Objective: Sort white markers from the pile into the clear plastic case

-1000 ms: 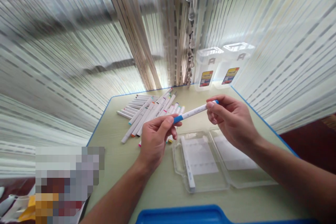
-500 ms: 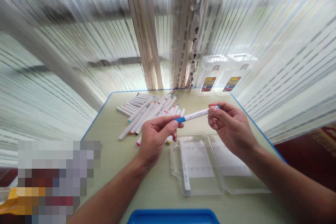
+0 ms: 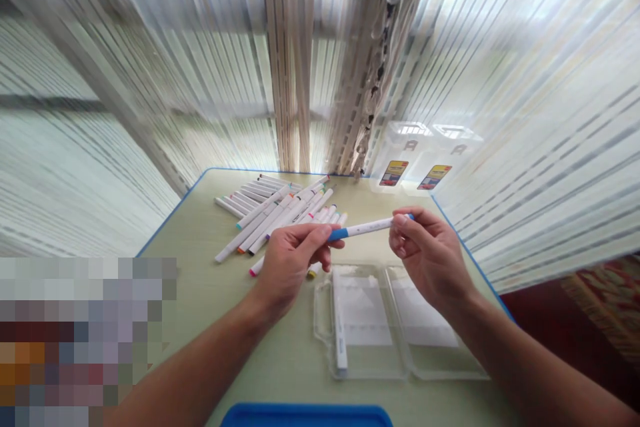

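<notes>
A white marker with blue ends (image 3: 370,226) is held in the air between both hands, nearly level. My left hand (image 3: 295,260) pinches its blue cap end, and my right hand (image 3: 430,247) pinches the opposite end, where a bit of blue shows past the fingertips. Below them on the table lies an opened clear plastic case (image 3: 370,360) with white inserts. One white marker (image 3: 340,327) lies along the left side of the case. Behind my left hand spreads a pile of white markers (image 3: 273,220) with variously coloured ends, partly hidden by that hand.
Two upright clear plastic cases (image 3: 395,147) with yellow labels stand at the table's back right. A blue object (image 3: 307,415) sits at the near edge. String curtains (image 3: 210,67) hang behind the blue-edged table (image 3: 185,293). A patterned rug (image 3: 607,307) shows at right.
The view has shifted slightly, so the table things sit a little further left. Both hands keep their hold on the marker, which now lies a bit more level.
</notes>
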Motion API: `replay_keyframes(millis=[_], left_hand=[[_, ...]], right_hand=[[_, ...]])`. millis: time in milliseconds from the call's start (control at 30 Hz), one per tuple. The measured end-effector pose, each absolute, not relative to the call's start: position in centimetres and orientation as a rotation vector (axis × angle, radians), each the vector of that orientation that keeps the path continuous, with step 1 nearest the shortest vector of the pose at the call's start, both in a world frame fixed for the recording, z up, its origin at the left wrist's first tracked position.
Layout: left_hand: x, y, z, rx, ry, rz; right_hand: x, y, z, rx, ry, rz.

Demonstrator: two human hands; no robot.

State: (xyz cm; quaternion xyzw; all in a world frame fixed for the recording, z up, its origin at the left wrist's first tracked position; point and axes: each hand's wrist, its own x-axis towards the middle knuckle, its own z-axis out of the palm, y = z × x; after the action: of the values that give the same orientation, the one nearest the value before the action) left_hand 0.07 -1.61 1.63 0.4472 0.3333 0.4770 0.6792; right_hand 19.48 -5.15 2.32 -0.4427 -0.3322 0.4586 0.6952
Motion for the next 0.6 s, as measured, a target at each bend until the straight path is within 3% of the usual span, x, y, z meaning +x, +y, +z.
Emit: replay_keyframes(millis=[600], left_hand=[[-0.18,-2.03,1.74,0.994,0.45,1.014]], right_hand=[[19.93,-4.67,1.91,-0.956,-0.56,1.219]])
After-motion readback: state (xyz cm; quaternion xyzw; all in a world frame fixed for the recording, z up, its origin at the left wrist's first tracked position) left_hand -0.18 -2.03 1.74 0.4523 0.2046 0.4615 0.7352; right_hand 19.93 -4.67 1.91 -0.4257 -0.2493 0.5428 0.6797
